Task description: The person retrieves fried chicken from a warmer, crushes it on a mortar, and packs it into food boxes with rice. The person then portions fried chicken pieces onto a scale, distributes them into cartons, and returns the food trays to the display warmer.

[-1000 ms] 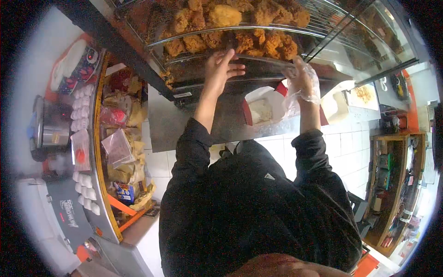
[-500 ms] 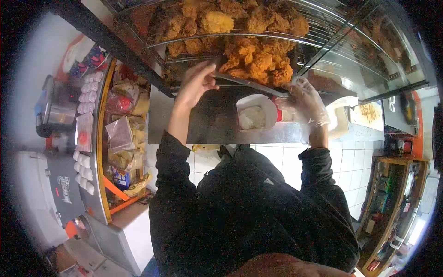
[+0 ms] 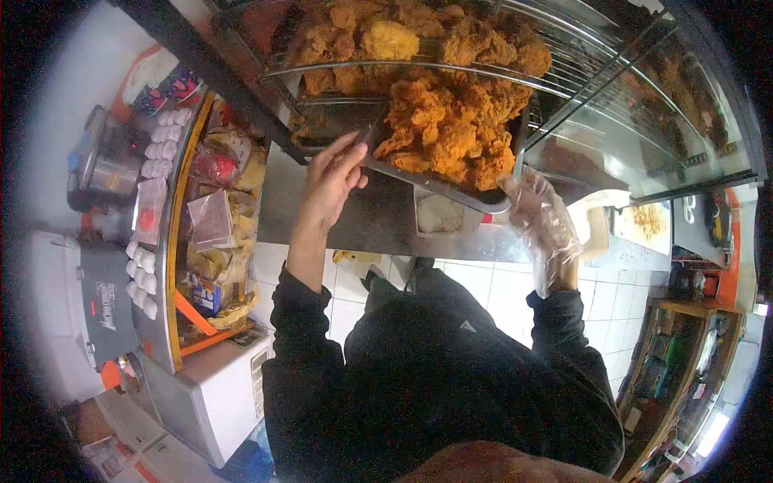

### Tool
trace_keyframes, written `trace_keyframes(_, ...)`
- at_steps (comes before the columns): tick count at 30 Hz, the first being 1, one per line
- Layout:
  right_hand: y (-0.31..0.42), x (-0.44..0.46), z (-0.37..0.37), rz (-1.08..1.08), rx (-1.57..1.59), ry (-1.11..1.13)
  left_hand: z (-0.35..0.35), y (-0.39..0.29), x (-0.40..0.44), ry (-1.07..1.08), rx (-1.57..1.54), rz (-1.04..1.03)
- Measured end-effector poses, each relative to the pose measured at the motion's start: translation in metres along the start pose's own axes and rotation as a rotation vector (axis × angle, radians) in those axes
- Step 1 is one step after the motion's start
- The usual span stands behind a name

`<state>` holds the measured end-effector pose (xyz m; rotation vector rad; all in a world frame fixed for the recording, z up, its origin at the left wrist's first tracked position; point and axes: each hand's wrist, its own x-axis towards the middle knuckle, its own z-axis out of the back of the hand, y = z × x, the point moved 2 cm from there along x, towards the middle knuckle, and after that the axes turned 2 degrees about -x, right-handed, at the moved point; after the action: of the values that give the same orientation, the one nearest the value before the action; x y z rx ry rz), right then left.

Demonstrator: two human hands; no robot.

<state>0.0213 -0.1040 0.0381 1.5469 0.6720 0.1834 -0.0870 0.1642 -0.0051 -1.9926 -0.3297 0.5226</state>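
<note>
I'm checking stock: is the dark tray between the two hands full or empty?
Full: fried chicken pieces are heaped in the dark tray, hiding nearly all its bottom.

A cramped work area is floored with white square tiles (image 3: 475,282), marked off by thin joints. A steel counter (image 3: 346,233) is set across the middle. At left, a pale wall (image 3: 64,161) is fronted by a metal-faced bench (image 3: 167,282) edged in yellow-brown and braced with orange bars (image 3: 196,312), with a white unit (image 3: 225,402) placed near its lower end. At right, an open wooden shelf unit (image 3: 692,308) is packed with small items, many too blurred to be identified. The floor is brightly lit, and a strong white glare (image 3: 713,435) is seen low at the far right.
</note>
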Motion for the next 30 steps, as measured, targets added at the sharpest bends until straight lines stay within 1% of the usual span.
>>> trace_keyframes(1, 0.0, -0.002, -0.005, 0.035, 0.122, 0.002, 0.0, 0.0, -0.001, -0.018, -0.006, -0.012)
trace_keyframes(2, 0.001, -0.008, -0.01, 0.044, 0.119, 0.008, 0.0, -0.001, -0.005, -0.018, -0.008, -0.023)
trace_keyframes(4, -0.003, -0.02, -0.018, -0.03, 0.161, -0.103, 0.004, -0.003, -0.016, -0.031, -0.045, 0.011)
trace_keyframes(5, -0.013, -0.022, -0.014, -0.068, 0.187, -0.058, 0.008, -0.005, -0.019, -0.003, -0.017, -0.002)
trace_keyframes(6, -0.016, -0.024, -0.017, -0.069, 0.197, -0.063, 0.014, -0.007, -0.02, 0.001, -0.008, 0.003)
trace_keyframes(9, -0.024, -0.031, -0.027, -0.103, 0.173, -0.135, 0.025, -0.01, -0.023, 0.028, 0.029, 0.022)
trace_keyframes(12, -0.028, -0.032, -0.032, -0.039, 0.09, -0.23, 0.028, -0.015, -0.019, 0.058, 0.003, 0.043)
trace_keyframes(13, -0.023, -0.033, -0.034, -0.037, 0.089, -0.236, 0.031, -0.015, -0.016, 0.073, 0.014, 0.073)
trace_keyframes(15, -0.012, -0.038, -0.041, -0.081, -0.079, -0.13, 0.033, -0.016, -0.015, 0.095, 0.03, 0.11)
trace_keyframes(16, -0.013, -0.04, -0.044, -0.08, -0.074, -0.139, 0.034, -0.017, -0.014, 0.093, 0.089, 0.095)
trace_keyframes(18, -0.016, -0.041, -0.048, -0.029, 0.164, -0.206, 0.036, -0.018, -0.01, 0.102, 0.154, 0.083)
trace_keyframes(20, -0.032, -0.037, -0.043, -0.029, 0.186, -0.215, 0.042, -0.016, -0.005, 0.154, 0.3, 0.019)
trace_keyframes(25, -0.03, -0.029, -0.04, -0.005, 0.176, -0.181, 0.039, -0.02, -0.004, 0.144, 0.334, 0.048)
trace_keyframes(28, -0.035, -0.02, -0.029, -0.063, 0.159, -0.212, 0.039, -0.022, -0.001, 0.151, 0.354, 0.022)
trace_keyframes(29, -0.046, -0.011, -0.018, 0.011, 0.14, -0.271, 0.039, -0.022, 0.001, 0.15, 0.373, -0.004)
trace_keyframes(30, -0.04, -0.008, -0.02, 0.083, 0.119, -0.33, 0.038, -0.023, 0.003, 0.155, 0.372, -0.003)
